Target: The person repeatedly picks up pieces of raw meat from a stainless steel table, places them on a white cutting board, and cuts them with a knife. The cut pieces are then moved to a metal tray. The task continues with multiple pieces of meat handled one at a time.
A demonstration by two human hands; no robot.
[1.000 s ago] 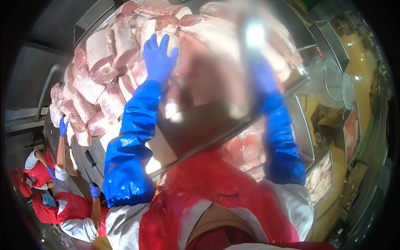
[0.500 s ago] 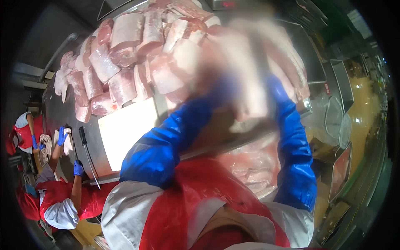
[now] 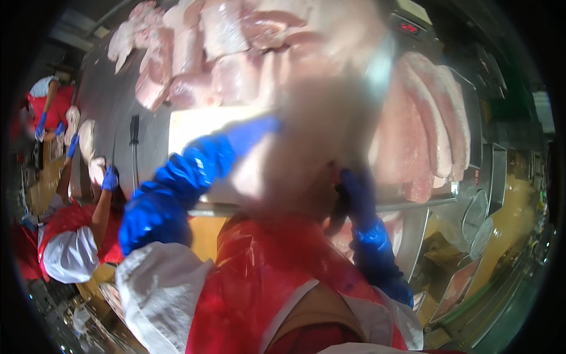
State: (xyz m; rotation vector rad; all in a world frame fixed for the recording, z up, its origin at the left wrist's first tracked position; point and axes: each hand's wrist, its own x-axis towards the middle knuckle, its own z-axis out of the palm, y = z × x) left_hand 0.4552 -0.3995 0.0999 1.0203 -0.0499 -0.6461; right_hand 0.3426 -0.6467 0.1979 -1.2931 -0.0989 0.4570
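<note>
A large pale slab of meat [image 3: 312,135] lies between my hands in front of me, badly blurred. My left hand [image 3: 253,133], in a blue glove, reaches to the slab's left side above a white cutting board [image 3: 197,123]; its fingertips are lost in the blur. At the slab's near right edge is my right hand [image 3: 358,197], gloved in blue, its fingers curled in against the edge. Something dark shows below those fingers; I cannot make out what it is. Blue sleeves cover both my forearms.
Several meat blocks [image 3: 227,29] crowd the table's far side. Long meat strips [image 3: 430,118] lie to the right, near a scale [image 3: 410,23]. A dark-handled steel rod [image 3: 134,138] lies left. A co-worker [image 3: 71,248] handles meat at the left, with another person [image 3: 47,109] beyond.
The slab between my hands has come nearer and to the left, partly over the cutting board. Both hands have moved nearer and to the left with it. The whole view has shifted.
</note>
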